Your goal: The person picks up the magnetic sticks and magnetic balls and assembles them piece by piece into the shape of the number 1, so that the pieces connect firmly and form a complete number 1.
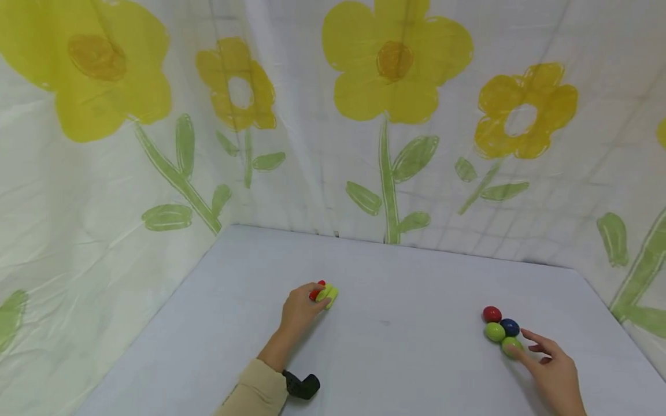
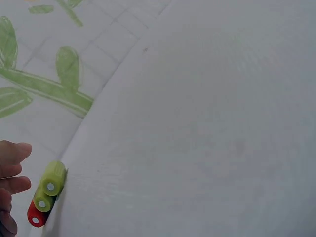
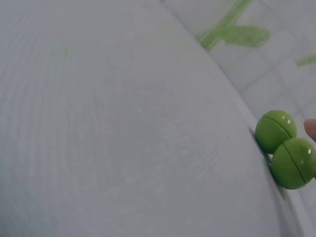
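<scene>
In the head view my left hand [image 1: 298, 312] reaches over yellow-green cylinders [image 1: 331, 296] with a red piece [image 1: 313, 294] beside them; its thumb tip overlaps the near one. The left wrist view shows fingers [image 2: 14, 168] bent beside two yellow-green cylinders [image 2: 54, 177] and a red one [image 2: 35, 215], a gap between. My right hand [image 1: 559, 372] is at a cluster of glossy eggs: red [image 1: 491, 314], blue [image 1: 510, 327] and green [image 1: 495, 332]. Its thumb lies across the nearest green egg [image 1: 512, 346], forefinger beside the blue. Two green eggs [image 3: 291, 165] show in the right wrist view.
A white tabletop [image 1: 395, 358] lies under both hands. Behind it and to the sides hangs a pale curtain [image 1: 302, 144] painted with yellow flowers. A black curved device [image 1: 303, 386] is at my left wrist, by the beige sleeve [image 1: 255, 390].
</scene>
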Demonstrator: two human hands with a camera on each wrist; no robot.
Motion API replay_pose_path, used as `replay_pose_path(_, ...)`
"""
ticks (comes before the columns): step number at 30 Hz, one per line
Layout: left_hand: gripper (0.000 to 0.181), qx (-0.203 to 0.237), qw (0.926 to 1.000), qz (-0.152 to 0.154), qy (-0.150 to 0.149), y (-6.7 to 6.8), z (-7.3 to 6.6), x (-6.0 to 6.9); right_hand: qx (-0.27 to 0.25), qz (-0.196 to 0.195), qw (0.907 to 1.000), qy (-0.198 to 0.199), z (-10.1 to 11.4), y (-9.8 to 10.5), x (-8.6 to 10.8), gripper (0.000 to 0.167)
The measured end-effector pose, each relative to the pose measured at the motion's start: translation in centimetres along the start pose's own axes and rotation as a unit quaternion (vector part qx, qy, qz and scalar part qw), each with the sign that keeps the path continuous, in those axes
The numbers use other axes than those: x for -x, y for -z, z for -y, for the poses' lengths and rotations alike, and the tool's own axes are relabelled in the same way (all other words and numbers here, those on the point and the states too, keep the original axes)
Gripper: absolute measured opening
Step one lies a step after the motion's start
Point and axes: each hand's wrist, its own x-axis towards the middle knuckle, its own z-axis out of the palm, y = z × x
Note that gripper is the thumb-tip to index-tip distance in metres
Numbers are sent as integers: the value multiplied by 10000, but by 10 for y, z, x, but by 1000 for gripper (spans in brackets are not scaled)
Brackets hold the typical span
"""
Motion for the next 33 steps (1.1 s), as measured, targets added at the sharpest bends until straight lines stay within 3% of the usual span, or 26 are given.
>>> replay_pose_path(5, 27, 149, 9998, -150, 7, -8, 1, 1, -167, -68, 9995, -255, -8, -3, -2, 68)
replay_pose_path(12, 25, 272, 9995, -88, 110, -12, 1, 4, -286, -250, 9985, -403, -14, -6, -4, 66)
replay_pose_path(22, 25, -402, 9971, -167, -629, -18, 5, 6, -300, -98, 9979, -566, -17, -13, -7, 67)
replay_pose_path(33, 20, -791, 9942, -125, -717, -19, 2, 8, -284, -181, 9985, -421, -17, -16, -6, 60)
